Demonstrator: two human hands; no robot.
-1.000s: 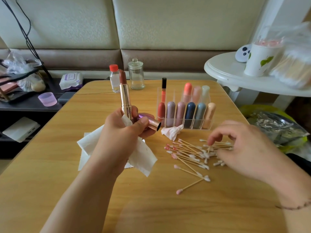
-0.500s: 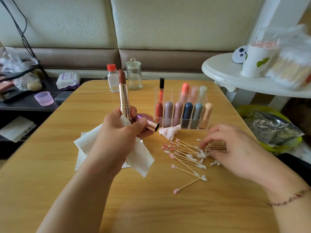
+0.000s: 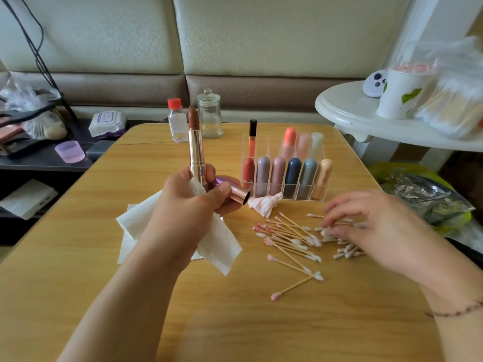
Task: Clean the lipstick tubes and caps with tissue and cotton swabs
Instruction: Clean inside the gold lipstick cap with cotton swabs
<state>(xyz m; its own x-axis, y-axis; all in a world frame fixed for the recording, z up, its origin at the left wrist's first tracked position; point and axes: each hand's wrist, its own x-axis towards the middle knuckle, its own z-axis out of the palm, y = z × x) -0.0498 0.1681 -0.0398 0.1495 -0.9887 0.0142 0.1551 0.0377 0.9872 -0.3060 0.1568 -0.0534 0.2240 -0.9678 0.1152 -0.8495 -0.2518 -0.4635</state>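
1. Lipstick tube (image 3: 195, 150): held upright above the desk (image 3: 78, 257) in the left hand (image 3: 188, 207), brown bullet exposed at the top. The same hand's fingers are curled round the tube, its cap (image 3: 232, 192), which lies sideways with the open end to the right, and a white tissue (image 3: 219, 244) hanging below the palm.
2. Desk: light wood-grain top, with more folded tissue lying under the left hand.
3. Cotton swabs (image 3: 292, 239): scattered loose on the desk, right of centre; several tips are pink.
4. Right hand (image 3: 371, 226): fingers curled down among the swabs at the right of the pile; whether a swab is pinched cannot be told.
5. Crumpled tissue (image 3: 265, 203): stained pink, just in front of the organiser.
6. Clear organiser (image 3: 320, 195): front row holds six capped lipsticks; back row holds a lip gloss (image 3: 252, 138) and three pale capped tubes.
7. Far edge: small bottle (image 3: 177, 121) with red cap, beside a lidded glass jar (image 3: 210, 114); contents of the jar cannot be told.
8. Room: padded bench backrest (image 3: 261, 35) behind; white side table (image 3: 352, 118) at right carrying a paper cup (image 3: 400, 97).
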